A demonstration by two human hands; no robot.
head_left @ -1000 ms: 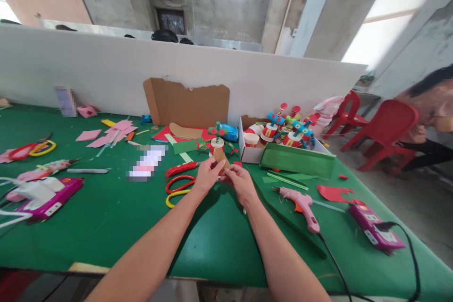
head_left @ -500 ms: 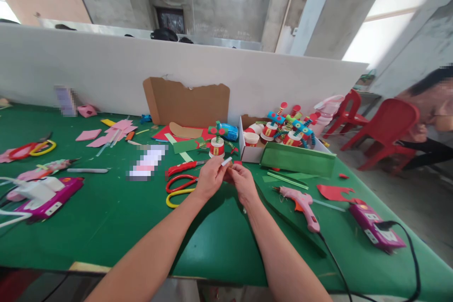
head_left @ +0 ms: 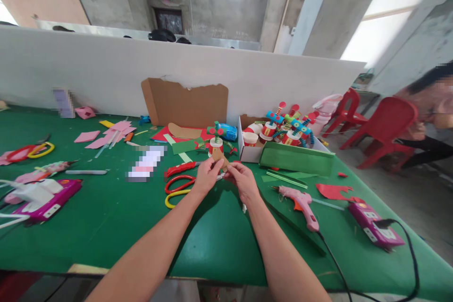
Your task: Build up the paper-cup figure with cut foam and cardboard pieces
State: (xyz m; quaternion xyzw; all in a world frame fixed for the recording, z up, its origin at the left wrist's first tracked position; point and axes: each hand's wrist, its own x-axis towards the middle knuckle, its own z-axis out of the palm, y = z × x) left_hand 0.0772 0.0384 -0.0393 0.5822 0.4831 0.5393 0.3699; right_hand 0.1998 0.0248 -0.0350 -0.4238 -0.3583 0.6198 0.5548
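My left hand (head_left: 205,177) and my right hand (head_left: 242,180) meet above the green table (head_left: 106,217), both pinching a small brown cardboard piece (head_left: 220,157) held between the fingertips. Just behind it stands a paper-cup figure (head_left: 215,143) with red and green trim. Red and yellow scissors (head_left: 178,188) and a red utility knife (head_left: 181,169) lie to the left of my left hand. A pink glue gun (head_left: 300,199) rests to the right of my right hand.
A white box (head_left: 253,152) of finished cup figures stands behind, with a green foam sheet (head_left: 296,160) against it. Cardboard (head_left: 185,103) leans on the white partition. Purple power strips (head_left: 375,230) (head_left: 46,200) lie on both sides. A person sits by red chairs (head_left: 387,127) at right.
The brown cardboard piece was out of sight between my fingers half a second ago, with a small white bit showing; it now shows again. My hands stay in the same place.
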